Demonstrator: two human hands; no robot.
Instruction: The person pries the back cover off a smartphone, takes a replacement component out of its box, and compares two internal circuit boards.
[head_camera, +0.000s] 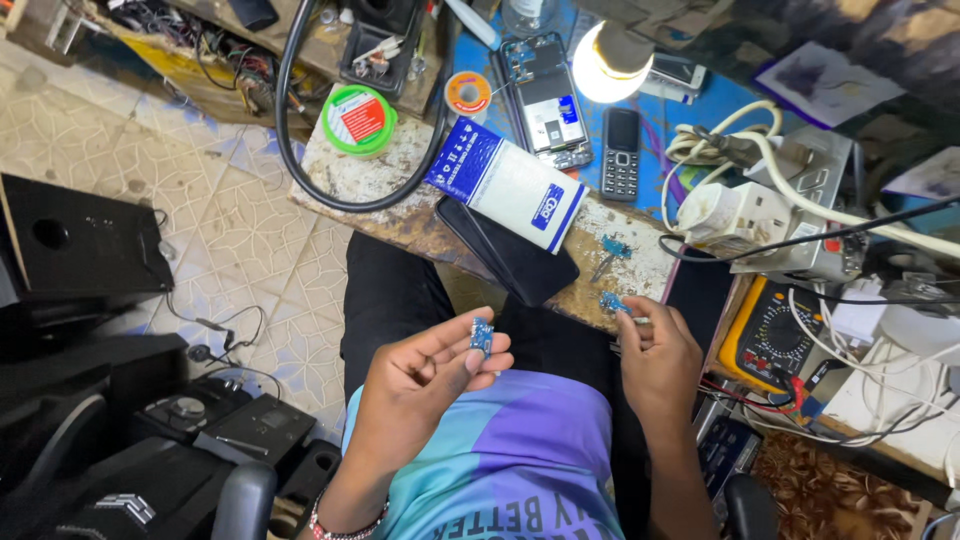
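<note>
My left hand (425, 375) pinches a small blue circuit board (481, 337) between thumb and fingertips, held up over my lap. At three o'clock from it, my right hand (655, 355) is curled, its fingertips gripping a second small blue board (612, 302) right at the near edge of the workbench (400, 215).

Just beyond, at twelve o'clock, a dark phone (508, 250) lies flat, overhanging the bench edge, with a white and blue oblong box (506, 182) resting across its far end; its print is too small to read. A third blue board (614, 246) sits at one o'clock on the chipped, pale surface. At three o'clock a yellow multimeter (768, 335) lies among white cables.

Farther off, a round green tub (358, 119) with a red and white label sits at eleven o'clock, a solder spool (468, 93) beside it, then an opened phone (545, 100) and a keypad phone (621, 152) on blue matting under a glaring bulb (610, 62).

Patterned floor tiles (235, 215) spread to nine o'clock, where a black speaker (75, 245) is cut off by the frame.
</note>
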